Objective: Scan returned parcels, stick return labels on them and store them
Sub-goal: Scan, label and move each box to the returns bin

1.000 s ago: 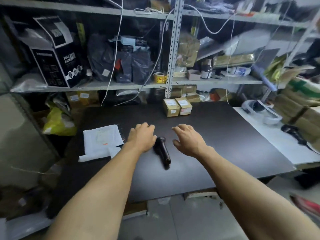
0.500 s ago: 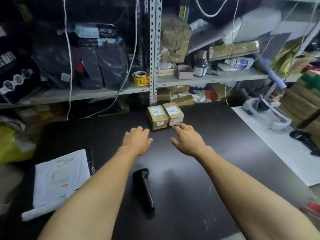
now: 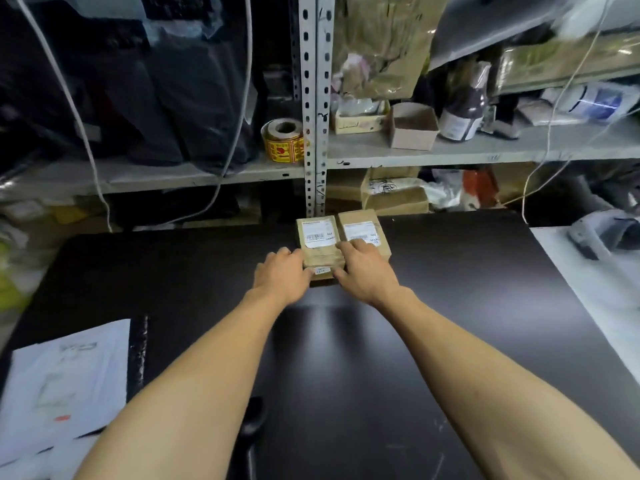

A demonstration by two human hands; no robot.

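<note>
Two small brown cardboard parcels with white labels stand side by side at the far edge of the black table [image 3: 467, 306]. My left hand [image 3: 280, 278] grips the left parcel [image 3: 318, 242] at its near left corner, thumb on the front face. My right hand [image 3: 367, 268] lies over the near part of the right parcel [image 3: 367, 225], fingers curled on its top and thumb at the front near the seam. A black handheld scanner [image 3: 254, 419] lies on the table close to me, mostly hidden under my left forearm.
White paper sheets [image 3: 65, 386] lie at the table's near left. A yellow label roll [image 3: 284, 142] sits on the metal shelf [image 3: 485, 152] behind the parcels, beside the upright post [image 3: 315, 105]. Cables hang in front. A white surface [image 3: 588, 289] adjoins on the right.
Both hands have reached forward from the scanner to the two parcels and now hold them. The view has moved closer to the shelf, leaving the scanner behind near me.
</note>
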